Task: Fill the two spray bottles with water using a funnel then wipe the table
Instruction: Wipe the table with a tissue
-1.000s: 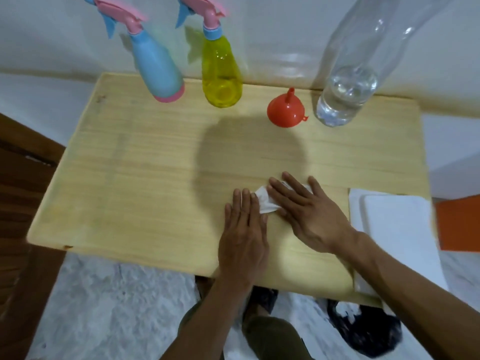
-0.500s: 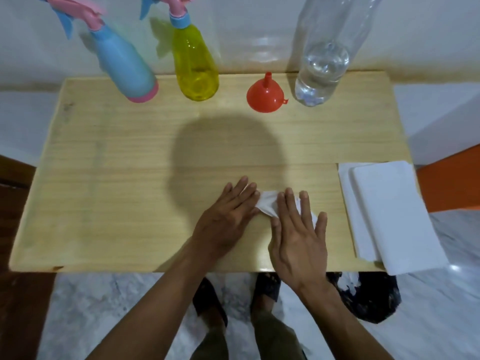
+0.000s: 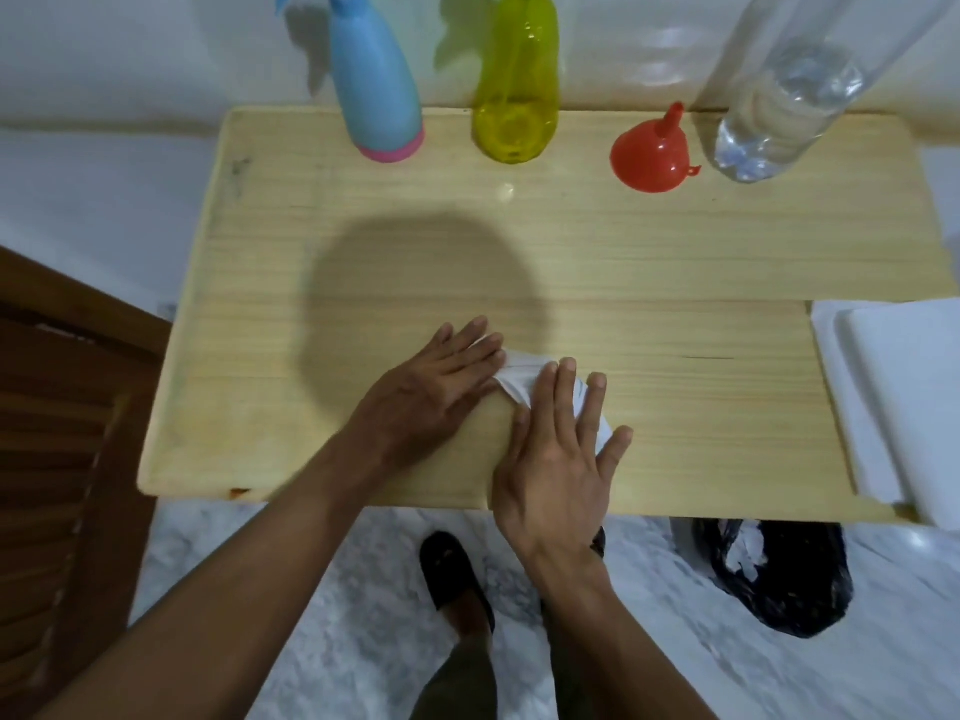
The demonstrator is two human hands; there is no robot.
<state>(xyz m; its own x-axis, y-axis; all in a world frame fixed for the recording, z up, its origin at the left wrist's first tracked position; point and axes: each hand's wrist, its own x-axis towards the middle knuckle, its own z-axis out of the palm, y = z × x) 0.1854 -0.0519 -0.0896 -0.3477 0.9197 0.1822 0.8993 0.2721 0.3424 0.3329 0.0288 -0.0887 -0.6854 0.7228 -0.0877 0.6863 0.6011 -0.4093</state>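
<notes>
A crumpled white tissue [image 3: 519,375] lies on the wooden table [image 3: 675,262] near its front edge. My left hand [image 3: 431,392] lies flat with straight fingers pressing the tissue's left end. My right hand [image 3: 558,449] lies flat over its right part, fingers spread. At the back stand a blue spray bottle [image 3: 376,85] and a yellow spray bottle [image 3: 517,90], their heads cut off by the frame. An orange funnel [image 3: 652,153] rests mouth down to their right. Beside it stands a clear water bottle [image 3: 779,106], partly filled.
A stack of white tissues [image 3: 904,402] lies at the table's right edge, overhanging the front. A black plastic bag [image 3: 779,574] sits on the marble floor below. Dark wooden furniture [image 3: 57,459] stands to the left. A white wall runs behind the table.
Both hands slid the tissue a little across the table; my right hand swung from reaching in at the right to lying straight over the tissue. The camera tilted down.
</notes>
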